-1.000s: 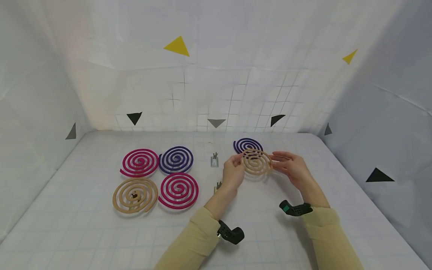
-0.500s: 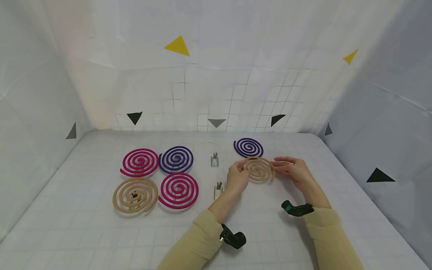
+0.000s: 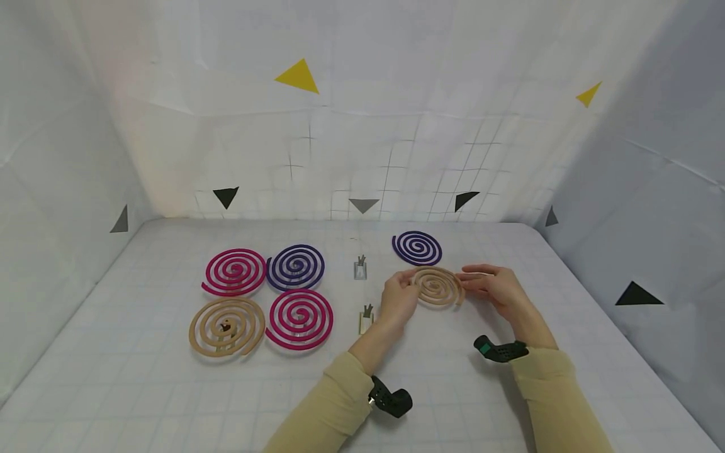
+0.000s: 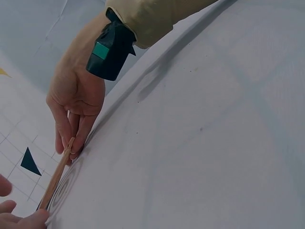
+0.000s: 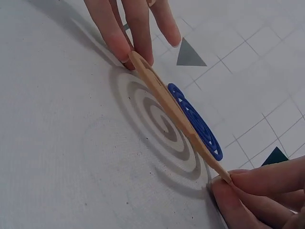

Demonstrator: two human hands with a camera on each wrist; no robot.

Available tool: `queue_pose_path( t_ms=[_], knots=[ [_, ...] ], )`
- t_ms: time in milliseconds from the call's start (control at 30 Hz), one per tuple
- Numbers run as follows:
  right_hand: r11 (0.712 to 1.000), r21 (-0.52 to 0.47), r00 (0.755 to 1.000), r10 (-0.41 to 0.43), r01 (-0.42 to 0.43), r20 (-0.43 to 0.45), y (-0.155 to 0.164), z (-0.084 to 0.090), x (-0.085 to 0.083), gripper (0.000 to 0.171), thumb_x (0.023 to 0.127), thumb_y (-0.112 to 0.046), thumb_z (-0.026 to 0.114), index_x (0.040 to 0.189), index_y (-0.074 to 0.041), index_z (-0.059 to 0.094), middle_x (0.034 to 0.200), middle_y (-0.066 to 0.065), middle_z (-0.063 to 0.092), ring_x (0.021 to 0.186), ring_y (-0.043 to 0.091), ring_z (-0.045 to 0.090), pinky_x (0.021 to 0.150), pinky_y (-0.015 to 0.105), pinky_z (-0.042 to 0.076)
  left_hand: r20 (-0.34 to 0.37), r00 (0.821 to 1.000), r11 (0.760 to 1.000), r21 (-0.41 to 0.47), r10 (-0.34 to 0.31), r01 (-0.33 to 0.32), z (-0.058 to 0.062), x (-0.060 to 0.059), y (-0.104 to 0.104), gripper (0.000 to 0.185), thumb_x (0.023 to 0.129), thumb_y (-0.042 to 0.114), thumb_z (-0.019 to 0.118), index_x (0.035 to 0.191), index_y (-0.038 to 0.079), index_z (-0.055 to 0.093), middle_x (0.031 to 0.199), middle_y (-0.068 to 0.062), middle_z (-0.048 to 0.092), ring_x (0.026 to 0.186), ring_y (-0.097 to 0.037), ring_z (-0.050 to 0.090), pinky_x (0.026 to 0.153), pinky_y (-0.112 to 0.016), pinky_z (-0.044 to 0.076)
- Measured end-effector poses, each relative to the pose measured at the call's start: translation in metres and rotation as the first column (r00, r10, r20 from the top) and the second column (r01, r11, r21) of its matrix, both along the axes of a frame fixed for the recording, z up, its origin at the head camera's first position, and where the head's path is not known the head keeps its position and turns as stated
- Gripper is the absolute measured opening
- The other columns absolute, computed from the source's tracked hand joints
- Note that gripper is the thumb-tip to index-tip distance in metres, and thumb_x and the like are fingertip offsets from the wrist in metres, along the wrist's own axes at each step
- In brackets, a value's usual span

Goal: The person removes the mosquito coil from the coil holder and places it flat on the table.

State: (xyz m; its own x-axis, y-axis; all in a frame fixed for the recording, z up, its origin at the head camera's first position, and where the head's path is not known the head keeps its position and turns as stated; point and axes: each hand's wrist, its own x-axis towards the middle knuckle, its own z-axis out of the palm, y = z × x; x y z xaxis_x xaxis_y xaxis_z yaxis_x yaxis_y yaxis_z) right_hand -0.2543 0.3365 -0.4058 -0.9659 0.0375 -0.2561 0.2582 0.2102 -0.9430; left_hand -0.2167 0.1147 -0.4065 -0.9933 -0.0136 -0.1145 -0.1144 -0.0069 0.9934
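A tan spiral coil [image 3: 437,286] is held between both hands just above the white table, casting its shadow beneath. My left hand [image 3: 408,284] pinches its left rim and my right hand [image 3: 467,283] pinches its right rim. In the right wrist view the coil [image 5: 176,112] shows edge-on and tilted, with the left hand's fingers [image 5: 128,33] at its far end and the right hand's fingertips [image 5: 252,193] at its near end. The left wrist view shows the coil [image 4: 56,175] edge-on, with the right hand's fingers [image 4: 71,129] on its far end.
A purple coil [image 3: 417,247] lies just behind the held one. Left of centre lie magenta [image 3: 235,272], purple [image 3: 296,266], tan [image 3: 226,326] and magenta [image 3: 299,319] coils. Two small metal stands [image 3: 360,268] [image 3: 366,319] stand between them and my hands. White walls close in the table.
Both hands have brought the tan coil down and slightly towards me, from in front of the purple coil to just above the table.
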Motion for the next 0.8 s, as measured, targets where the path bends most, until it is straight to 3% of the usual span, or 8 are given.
queue_pose_path(
  t_ms=[533, 800],
  knots=[
    [0.99, 0.12, 0.997, -0.067, 0.072, -0.044, -0.011, -0.001, 0.0, 0.052, 0.083, -0.004, 0.066, 0.131, 0.005, 0.048, 0.122, 0.024, 0.058, 0.084, 0.005, 0.065, 0.076, 0.021, 0.054, 0.002, 0.999, 0.999, 0.035, -0.032, 0.032, -0.003, -0.003, -0.002, 0.05, 0.074, -0.001, 0.052, 0.124, 0.005, 0.057, 0.122, -0.015, 0.06, 0.104, -0.019, 0.055, 0.093, -0.034, 0.045],
    [0.985, 0.149, 0.996, -0.073, 0.081, -0.059, -0.017, 0.002, 0.002, 0.051, 0.083, -0.008, 0.068, 0.129, 0.003, 0.05, 0.12, 0.02, 0.061, 0.092, 0.008, 0.066, 0.079, 0.022, 0.053, -0.004, 0.999, 0.997, 0.069, -0.04, 0.04, -0.002, -0.004, -0.005, 0.051, 0.075, -0.001, 0.053, 0.125, 0.005, 0.056, 0.127, -0.016, 0.057, 0.115, -0.023, 0.053, 0.101, -0.037, 0.041]
  ],
)
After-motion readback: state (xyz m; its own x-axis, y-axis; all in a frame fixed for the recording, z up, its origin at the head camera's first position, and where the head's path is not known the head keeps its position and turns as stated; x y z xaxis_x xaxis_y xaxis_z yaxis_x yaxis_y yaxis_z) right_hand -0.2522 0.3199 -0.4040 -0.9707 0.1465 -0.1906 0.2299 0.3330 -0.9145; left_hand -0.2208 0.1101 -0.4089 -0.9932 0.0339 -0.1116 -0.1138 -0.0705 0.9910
